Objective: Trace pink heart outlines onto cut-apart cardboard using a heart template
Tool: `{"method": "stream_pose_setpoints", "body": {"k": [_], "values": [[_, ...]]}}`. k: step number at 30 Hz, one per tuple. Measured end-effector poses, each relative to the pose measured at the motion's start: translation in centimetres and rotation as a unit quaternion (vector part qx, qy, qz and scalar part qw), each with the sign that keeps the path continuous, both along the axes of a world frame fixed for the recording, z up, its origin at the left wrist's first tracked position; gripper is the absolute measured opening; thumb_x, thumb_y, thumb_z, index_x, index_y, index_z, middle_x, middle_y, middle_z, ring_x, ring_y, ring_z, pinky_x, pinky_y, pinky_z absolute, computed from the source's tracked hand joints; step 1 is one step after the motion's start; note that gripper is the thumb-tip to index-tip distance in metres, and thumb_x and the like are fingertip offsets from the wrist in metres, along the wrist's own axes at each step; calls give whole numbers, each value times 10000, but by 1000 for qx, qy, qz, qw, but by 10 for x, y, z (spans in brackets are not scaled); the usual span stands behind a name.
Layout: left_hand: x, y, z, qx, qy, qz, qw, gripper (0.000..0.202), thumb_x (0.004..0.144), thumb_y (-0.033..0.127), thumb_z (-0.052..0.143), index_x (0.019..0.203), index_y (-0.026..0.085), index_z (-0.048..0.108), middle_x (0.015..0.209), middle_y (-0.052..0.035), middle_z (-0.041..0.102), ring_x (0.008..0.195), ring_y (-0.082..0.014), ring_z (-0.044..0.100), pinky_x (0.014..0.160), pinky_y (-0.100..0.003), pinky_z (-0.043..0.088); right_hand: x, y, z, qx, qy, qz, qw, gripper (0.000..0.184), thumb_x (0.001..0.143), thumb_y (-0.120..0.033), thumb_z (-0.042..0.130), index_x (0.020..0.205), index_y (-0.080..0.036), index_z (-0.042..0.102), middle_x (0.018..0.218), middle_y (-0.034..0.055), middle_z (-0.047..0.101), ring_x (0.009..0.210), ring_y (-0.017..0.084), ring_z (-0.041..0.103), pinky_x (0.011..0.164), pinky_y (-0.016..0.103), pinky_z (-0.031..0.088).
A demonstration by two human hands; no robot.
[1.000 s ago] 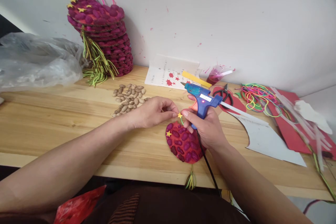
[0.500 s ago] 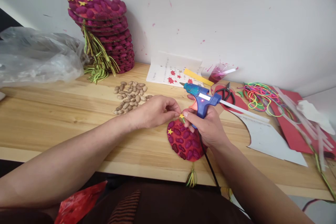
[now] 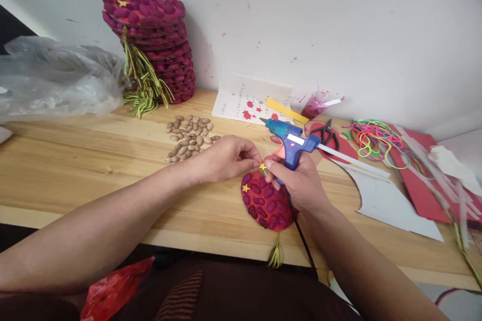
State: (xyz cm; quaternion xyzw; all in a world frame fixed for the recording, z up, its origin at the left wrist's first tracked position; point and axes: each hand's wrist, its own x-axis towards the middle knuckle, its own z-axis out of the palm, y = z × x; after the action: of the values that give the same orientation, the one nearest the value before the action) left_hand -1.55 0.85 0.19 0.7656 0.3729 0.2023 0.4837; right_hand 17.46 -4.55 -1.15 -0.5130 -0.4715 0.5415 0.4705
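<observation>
A small yellow star [image 3: 262, 166] is pinched between the fingertips of my left hand [image 3: 226, 161], at the top edge of a round red disc. My right hand [image 3: 311, 188] is wrapped round the handle of a blue glue gun [image 3: 291, 150], its nozzle pointing left and a small red light showing. The right thumb and finger also meet the star. Purple-dyed peanuts cover the disc [image 3: 259, 204], which lies on the table below both hands. Another yellow star [image 3: 246, 188] sits on its left side, and a green-yellow tassel [image 3: 276, 255] hangs from its lower edge.
Loose peanuts [image 3: 192, 130] lie left of my hands. A tall purple peanut-covered basket [image 3: 165, 55] and a plastic bag [image 3: 64, 80] stand behind. Pliers [image 3: 327, 136], coloured cords [image 3: 372, 140] and red card [image 3: 417, 175] are at right. The gun's cord [image 3: 303, 241] crosses the table's front edge.
The whole view has shifted slightly, so things appear a little further right. Both hands keep their grips, and the star stays between the fingertips.
</observation>
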Motion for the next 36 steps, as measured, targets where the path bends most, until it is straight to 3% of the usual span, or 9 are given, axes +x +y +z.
{"method": "stream_pose_setpoints", "body": {"k": [14,19,30,36], "values": [[-1,3,-3,2,1,1,1000,175,835,273,620,889,139,718,756,2,707,669,-105,578,650,-207,459,0,1,-2,7,18,-33,999,533,797,-279,769,1274,-193,548,724,-39,647,487,100,571,406,207,408],[-1,3,-2,-1,-1,1,1000,178,833,276,621,889,143,726,765,-2,717,677,-110,591,663,-212,463,0,2,-4,6,25,-28,999,588,795,-281,783,1314,-197,520,778,-18,673,496,103,586,400,202,401],[-1,2,-1,2,3,6,1000,170,825,282,626,870,157,733,771,2,731,686,-115,608,669,-214,469,0,0,-1,-6,2,-20,1000,641,797,-276,767,1372,-182,499,671,-46,660,432,78,522,399,190,393],[0,2,-2,1,2,8,1000,180,826,295,629,878,158,733,781,3,734,694,-116,611,666,-215,470,0,0,0,-11,-19,-13,1000,567,803,-276,744,1318,-163,536,605,-56,647,406,74,494,398,186,389]]}}
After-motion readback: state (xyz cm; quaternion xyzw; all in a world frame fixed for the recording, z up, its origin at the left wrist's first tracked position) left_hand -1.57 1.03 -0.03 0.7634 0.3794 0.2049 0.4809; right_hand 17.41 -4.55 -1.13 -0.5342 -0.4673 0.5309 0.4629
